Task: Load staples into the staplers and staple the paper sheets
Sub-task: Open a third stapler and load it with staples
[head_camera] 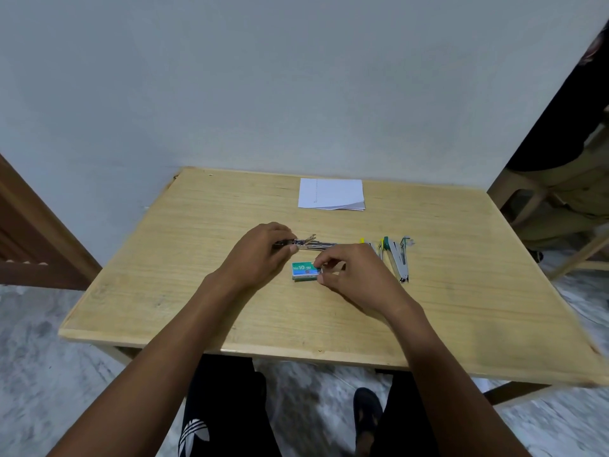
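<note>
First, on the desk [197, 291]: green staple box [304, 271], its right end pinched by the curled fingers of the right hand [356, 272]. Just behind: left hand [260, 250], gripping an opened stapler [309, 244]. Right of these: spare staplers [397, 255], side by side. Farthest: paper stack [331, 194].

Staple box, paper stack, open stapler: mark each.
Staple box [302, 271]: head view, green printed top face.
Paper stack [331, 192]: head view, middle of top sheet.
Open stapler [313, 246]: head view, bare metal rail at its middle.
</note>
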